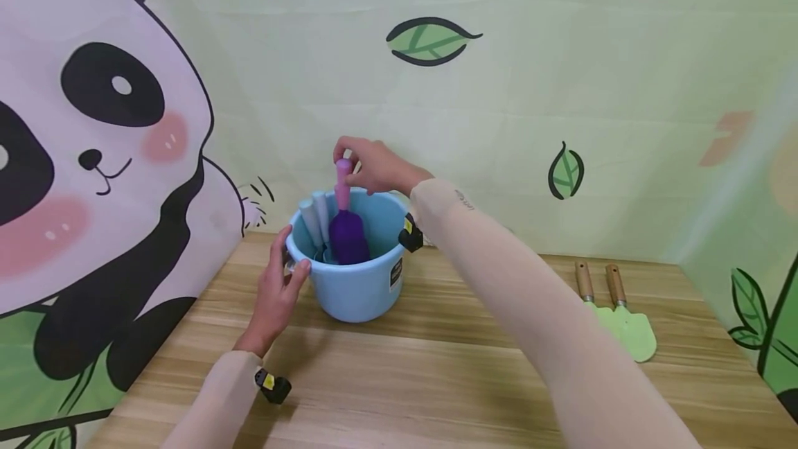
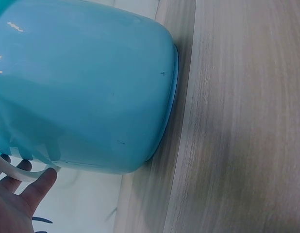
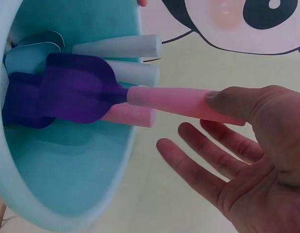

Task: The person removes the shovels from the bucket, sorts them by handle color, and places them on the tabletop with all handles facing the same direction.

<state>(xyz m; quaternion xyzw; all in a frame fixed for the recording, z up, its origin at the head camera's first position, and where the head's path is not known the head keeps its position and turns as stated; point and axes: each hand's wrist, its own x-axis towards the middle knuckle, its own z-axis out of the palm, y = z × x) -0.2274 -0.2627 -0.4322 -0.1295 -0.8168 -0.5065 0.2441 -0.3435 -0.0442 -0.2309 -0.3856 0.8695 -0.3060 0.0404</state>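
Note:
A light blue bucket point(image 1: 355, 296) stands upright on the wooden table, with a pale handle point(image 2: 24, 173) at its left side. My left hand point(image 1: 277, 294) holds the bucket at the left rim and handle, thumb and fingers spread about it. Between thumb and index finger, my right hand point(image 1: 380, 166) pinches the end of a spatula's pink handle point(image 3: 184, 102); its purple blade point(image 1: 349, 238) is inside the bucket, and the other fingers hang free. Beside it in the bucket are another purple spatula point(image 3: 26, 104) with a pink handle and two spatulas with light blue handles point(image 1: 309, 222).
Two light green spatulas point(image 1: 637, 338) with wooden handles point(image 1: 615, 285) lie at the right of the table point(image 1: 436, 393), partly behind my right forearm. A pale green cloth backdrop point(image 1: 299, 54) with a panda and leaves rises behind and beside the table.

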